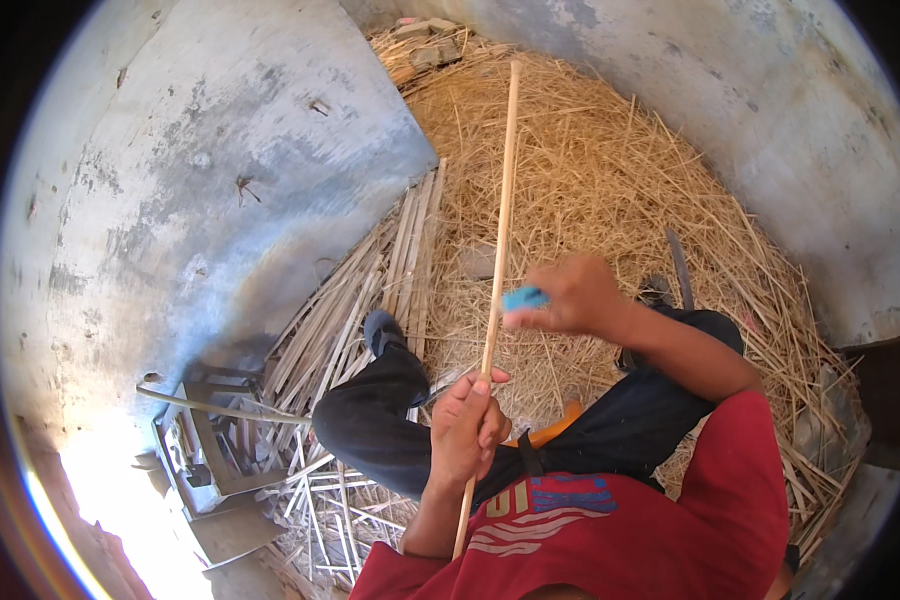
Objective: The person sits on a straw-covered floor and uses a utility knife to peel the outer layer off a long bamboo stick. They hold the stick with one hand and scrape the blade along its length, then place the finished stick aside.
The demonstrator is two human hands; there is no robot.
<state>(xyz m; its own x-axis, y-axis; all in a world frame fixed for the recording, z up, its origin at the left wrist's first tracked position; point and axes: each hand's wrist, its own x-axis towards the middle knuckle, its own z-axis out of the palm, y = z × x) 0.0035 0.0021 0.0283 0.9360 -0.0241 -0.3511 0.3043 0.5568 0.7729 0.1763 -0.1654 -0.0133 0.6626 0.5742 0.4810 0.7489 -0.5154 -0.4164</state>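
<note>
A long, pale, thin wooden stick (508, 185) runs from my lap up and away, leaning slightly to the right at its far end. My left hand (462, 425) is wrapped round its lower part, and the near end passes down by my red shirt. Beside the stick's middle, my right hand (575, 295) is closed on a small blue piece (524, 299). Motion smears that hand, so I cannot make out the blue piece's kind or whether it touches the stick.
Split wooden strips (410, 250) lie to the left. Straw-like shavings (590, 140) cover the floor ahead. A wooden box with odds and ends (220, 488) stands at lower left. A dark flat blade-like strip (679, 268) stands near my right foot. Walls (230, 150) close in both sides.
</note>
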